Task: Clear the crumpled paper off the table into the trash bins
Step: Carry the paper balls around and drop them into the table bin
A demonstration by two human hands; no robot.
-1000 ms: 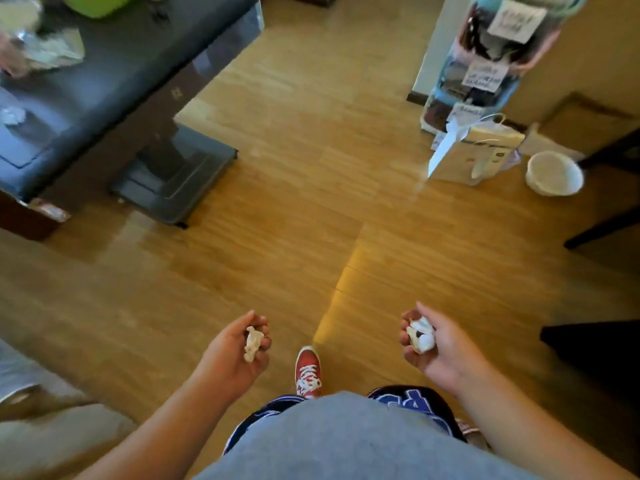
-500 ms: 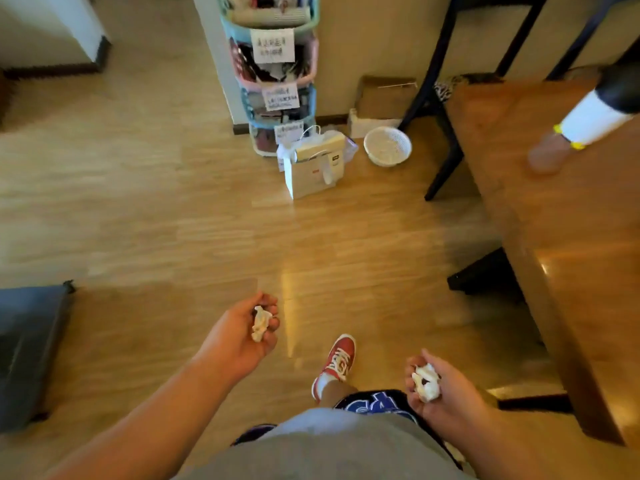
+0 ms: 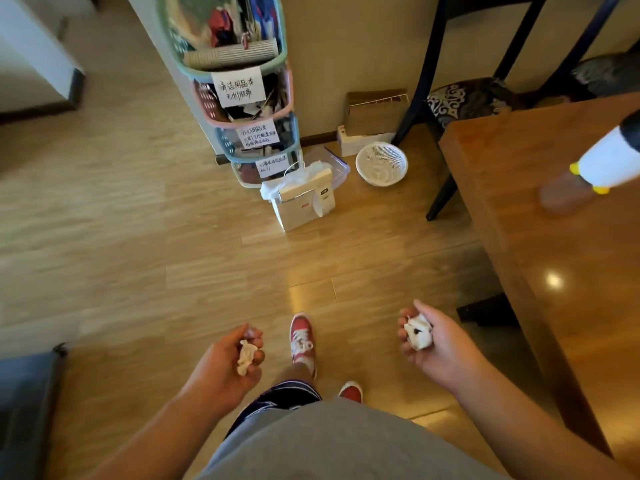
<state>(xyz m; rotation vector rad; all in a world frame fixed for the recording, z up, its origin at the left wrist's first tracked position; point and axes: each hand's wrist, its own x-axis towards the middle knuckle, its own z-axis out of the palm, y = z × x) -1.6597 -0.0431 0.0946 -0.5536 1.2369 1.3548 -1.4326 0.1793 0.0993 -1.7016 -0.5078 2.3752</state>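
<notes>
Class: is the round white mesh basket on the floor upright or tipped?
Upright. The round white mesh basket sits on its base, open rim facing up.

A stack of labelled plastic baskets (image 3: pixel 242 98) stood against the wall. A cardboard box (image 3: pixel 375 112) lay near a dark chair (image 3: pixel 460 98). Red sneakers (image 3: pixel 302 336) trod the wooden floor (image 3: pixel 138 254).

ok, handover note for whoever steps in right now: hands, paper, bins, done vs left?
Left hand: closed on a small crumpled paper.
Right hand: closed on a larger paper wad.
Bins: white bag-lined bin and white mesh basket sit on the floor ahead, by the stacked storage baskets.
Done: both pieces picked up and carried over.
Left: step closer, drop each wad in a bin. The table is mostly out of view, so check it.
</notes>
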